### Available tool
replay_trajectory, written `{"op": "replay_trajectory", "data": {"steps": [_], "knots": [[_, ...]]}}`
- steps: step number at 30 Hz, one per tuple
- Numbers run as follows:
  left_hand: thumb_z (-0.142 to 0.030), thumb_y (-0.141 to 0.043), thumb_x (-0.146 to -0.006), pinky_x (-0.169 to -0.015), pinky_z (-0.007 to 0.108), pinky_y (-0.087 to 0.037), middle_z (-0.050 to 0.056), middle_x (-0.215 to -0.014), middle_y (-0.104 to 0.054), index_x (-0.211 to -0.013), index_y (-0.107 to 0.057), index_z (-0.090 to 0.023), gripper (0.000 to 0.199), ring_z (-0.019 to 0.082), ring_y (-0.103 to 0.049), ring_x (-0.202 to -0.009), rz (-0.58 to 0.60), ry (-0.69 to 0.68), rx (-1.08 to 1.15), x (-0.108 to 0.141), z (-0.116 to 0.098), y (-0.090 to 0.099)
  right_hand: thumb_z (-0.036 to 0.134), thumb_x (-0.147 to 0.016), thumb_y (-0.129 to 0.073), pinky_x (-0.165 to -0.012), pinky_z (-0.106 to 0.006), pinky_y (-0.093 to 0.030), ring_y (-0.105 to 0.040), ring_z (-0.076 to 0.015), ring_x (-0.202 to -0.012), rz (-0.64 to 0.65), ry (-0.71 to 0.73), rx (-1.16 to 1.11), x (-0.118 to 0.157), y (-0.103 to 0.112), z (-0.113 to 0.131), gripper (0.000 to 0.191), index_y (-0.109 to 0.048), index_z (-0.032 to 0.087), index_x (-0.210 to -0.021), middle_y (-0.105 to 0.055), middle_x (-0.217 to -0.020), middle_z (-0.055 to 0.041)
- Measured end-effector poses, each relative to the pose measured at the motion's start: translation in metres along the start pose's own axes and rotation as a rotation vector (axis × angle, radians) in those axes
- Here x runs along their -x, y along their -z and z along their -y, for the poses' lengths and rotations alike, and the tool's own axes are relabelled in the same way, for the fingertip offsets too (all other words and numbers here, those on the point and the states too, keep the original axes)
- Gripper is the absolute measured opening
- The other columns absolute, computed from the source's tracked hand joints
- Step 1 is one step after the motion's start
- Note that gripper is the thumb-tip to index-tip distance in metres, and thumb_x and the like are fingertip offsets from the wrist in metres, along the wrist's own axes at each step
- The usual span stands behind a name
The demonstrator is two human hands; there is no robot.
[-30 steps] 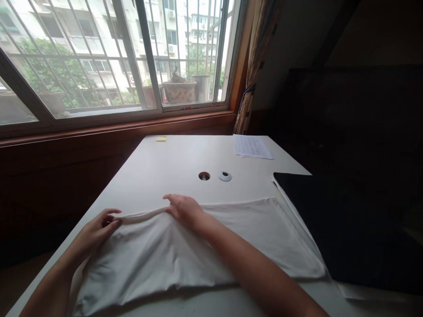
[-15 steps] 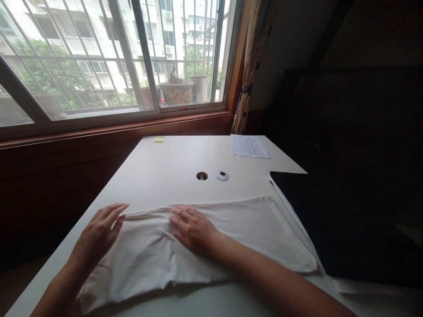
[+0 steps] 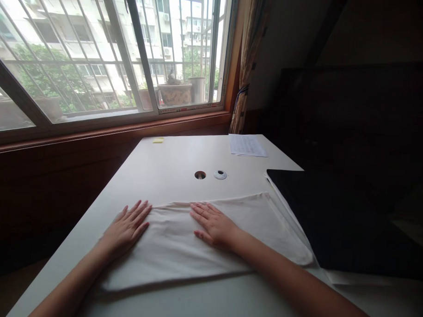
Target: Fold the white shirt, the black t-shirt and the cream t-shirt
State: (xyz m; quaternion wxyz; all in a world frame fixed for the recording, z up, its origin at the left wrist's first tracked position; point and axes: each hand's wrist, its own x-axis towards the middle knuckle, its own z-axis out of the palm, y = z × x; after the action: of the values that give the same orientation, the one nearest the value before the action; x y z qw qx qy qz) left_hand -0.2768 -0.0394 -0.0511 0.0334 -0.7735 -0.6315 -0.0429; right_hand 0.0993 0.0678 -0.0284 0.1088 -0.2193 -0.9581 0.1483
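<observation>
A white cloth (image 3: 173, 249), folded into a long flat piece, lies across the white table (image 3: 176, 162). My left hand (image 3: 127, 227) rests flat over its left end, fingers spread and pointing to the back. Near the middle of the cloth's back edge, my right hand (image 3: 212, 224) lies palm down with its fingers stretched out. Soft creases run along the cloth between and below the hands. Under my left forearm, part of the cloth's left end is hidden.
A black item (image 3: 348, 223) with a white edge lies on the right, beside the cloth. Farther back are printed paper sheets (image 3: 248, 145), a yellow sticky note (image 3: 158, 140), a round hole (image 3: 200, 175) and its cover (image 3: 220, 175). A barred window stands behind.
My left hand has moved right and onto the cloth, now flat. My right hand has slid to the right. The cloth's left part looks smoother, and its left end has shifted right.
</observation>
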Motion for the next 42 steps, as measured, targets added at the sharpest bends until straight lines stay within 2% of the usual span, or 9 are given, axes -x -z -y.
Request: {"op": "replay_trajectory", "data": {"steps": [6,10,13,16,20,23,30,35,42], "knots": [[-0.049,-0.03,-0.109,-0.124,0.062,-0.019,0.004,-0.168,-0.027,-0.162,-0.023,-0.03,0.057,0.029,-0.016,-0.157,0.028,0.067,0.032,-0.003,0.033,-0.004,0.049,-0.106,-0.043,-0.129,-0.049,-0.016,-0.023,-0.0241,-0.156,-0.026,-0.155,0.095,0.056,0.019,-0.033,0.062,-0.034,0.024,-0.161,-0.028,-0.168,-0.0068],[-0.049,-0.027,-0.109,-0.121,0.067,-0.02,0.007,-0.168,-0.026,-0.162,-0.024,-0.028,0.057,0.031,-0.017,-0.157,0.083,0.111,0.054,-0.005,0.033,0.003,0.049,-0.107,-0.038,-0.129,-0.05,-0.017,-0.022,-0.0242,-0.156,-0.024,-0.285,0.172,0.081,0.023,-0.056,0.061,-0.033,0.022,-0.161,-0.026,-0.168,-0.0054],[-0.05,-0.023,-0.109,-0.12,0.069,-0.02,0.008,-0.168,-0.023,-0.163,-0.017,-0.026,0.059,0.033,-0.016,-0.157,0.074,0.162,0.046,-0.013,0.009,0.014,0.047,-0.108,-0.035,-0.128,-0.052,-0.019,-0.022,-0.0255,-0.156,-0.06,-0.36,0.222,0.086,0.021,-0.064,0.059,-0.035,0.021,-0.161,-0.026,-0.168,-0.0067],[-0.052,-0.027,-0.109,-0.123,0.062,-0.02,0.006,-0.168,-0.025,-0.164,-0.013,-0.028,0.062,0.03,-0.017,-0.157,-0.013,0.051,0.029,-0.027,-0.038,0.02,0.047,-0.108,-0.035,-0.127,-0.053,-0.021,-0.022,-0.0271,-0.156,-0.108,-0.377,0.246,0.084,0.017,-0.065,0.058,-0.037,0.022,-0.16,-0.028,-0.167,-0.0085],[-0.051,-0.031,-0.109,-0.127,0.053,-0.016,0.004,-0.166,-0.031,-0.164,-0.017,-0.031,0.06,0.027,-0.025,-0.155,-0.06,-0.181,0.045,-0.048,-0.096,0.008,0.049,-0.108,-0.034,-0.126,-0.052,-0.021,-0.022,-0.0267,-0.156,-0.118,-0.373,0.249,0.086,0.017,-0.073,0.058,-0.037,0.025,-0.16,-0.027,-0.168,-0.0076],[-0.052,-0.031,-0.109,-0.128,0.051,-0.014,0.006,-0.165,-0.033,-0.163,-0.021,-0.027,0.061,0.027,-0.028,-0.154,-0.066,-0.179,0.057,-0.059,-0.11,-0.005,0.052,-0.107,-0.032,-0.126,-0.052,-0.02,-0.021,-0.0271,-0.157,-0.11,-0.474,0.262,0.093,0.022,-0.088,0.058,-0.038,0.027,-0.16,-0.027,-0.168,-0.0069],[-0.052,-0.029,-0.109,-0.127,0.051,-0.017,0.003,-0.168,-0.027,-0.162,-0.025,-0.027,0.06,0.025,-0.021,-0.157,-0.036,-0.119,0.02,-0.062,-0.084,-0.006,0.055,-0.106,-0.028,-0.126,-0.052,-0.018,-0.02,-0.0282,-0.157,-0.12,-0.69,0.305,0.105,0.03,-0.12,0.063,-0.041,0.021,-0.158,-0.028,-0.168,-0.0104],[-0.05,-0.026,-0.109,-0.127,0.053,-0.016,0.003,-0.167,-0.029,-0.163,-0.024,-0.026,0.059,0.026,-0.021,-0.157,-0.028,-0.064,0.004,-0.068,-0.067,-0.004,0.052,-0.106,-0.026,-0.127,-0.05,-0.017,-0.02,-0.0269,-0.157,-0.138,-0.733,0.319,0.104,0.026,-0.118,0.066,-0.039,0.015,-0.159,-0.028,-0.168,-0.0117],[-0.052,-0.026,-0.109,-0.127,0.051,-0.014,0.002,-0.168,-0.026,-0.162,-0.023,-0.03,0.057,0.026,-0.017,-0.157,0.043,-0.174,0.013,-0.084,-0.038,0.006,0.051,-0.105,-0.025,-0.129,-0.047,-0.013,-0.019,-0.0247,-0.157,-0.115,-0.744,0.302,0.101,0.025,-0.108,0.067,-0.036,0.013,-0.16,-0.027,-0.169,-0.0101]]}}
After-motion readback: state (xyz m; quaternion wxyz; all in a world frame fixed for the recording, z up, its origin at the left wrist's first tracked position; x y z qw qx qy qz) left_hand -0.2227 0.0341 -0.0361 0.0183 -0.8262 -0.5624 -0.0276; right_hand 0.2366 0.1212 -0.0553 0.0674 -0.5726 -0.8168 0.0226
